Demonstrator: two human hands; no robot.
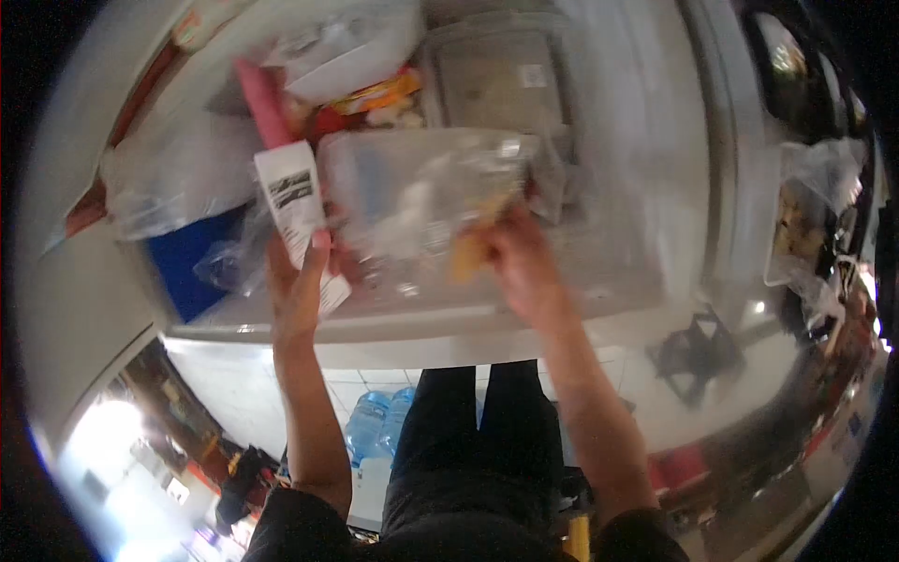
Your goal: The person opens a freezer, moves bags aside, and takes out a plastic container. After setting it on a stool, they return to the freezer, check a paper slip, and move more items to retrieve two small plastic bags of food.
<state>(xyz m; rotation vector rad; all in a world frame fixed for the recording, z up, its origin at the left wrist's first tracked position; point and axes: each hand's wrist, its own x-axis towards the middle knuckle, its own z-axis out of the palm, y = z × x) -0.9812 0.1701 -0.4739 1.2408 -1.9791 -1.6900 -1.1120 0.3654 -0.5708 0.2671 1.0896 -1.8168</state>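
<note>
My left hand point(298, 286) holds a long white packet with black print point(292, 192), the thumb lying over its lower part. A clear plastic bag point(412, 183) with whitish contents lies between my two hands. At its right side my right hand point(520, 258) is closed round something yellowish point(468, 255), blurred by motion. A pink roll-shaped thing point(259, 101) lies just above the white packet. Behind the bag are an orange and red wrapper point(376, 92) and a lidded clear container point(492, 75).
A white rim point(375, 352) runs along the near edge. To the left lie a blue flat thing point(201, 267) and clear plastic bags point(178, 173). Large blue bottles point(368, 421) stand on the floor. More bagged goods point(805, 220) are at the far right.
</note>
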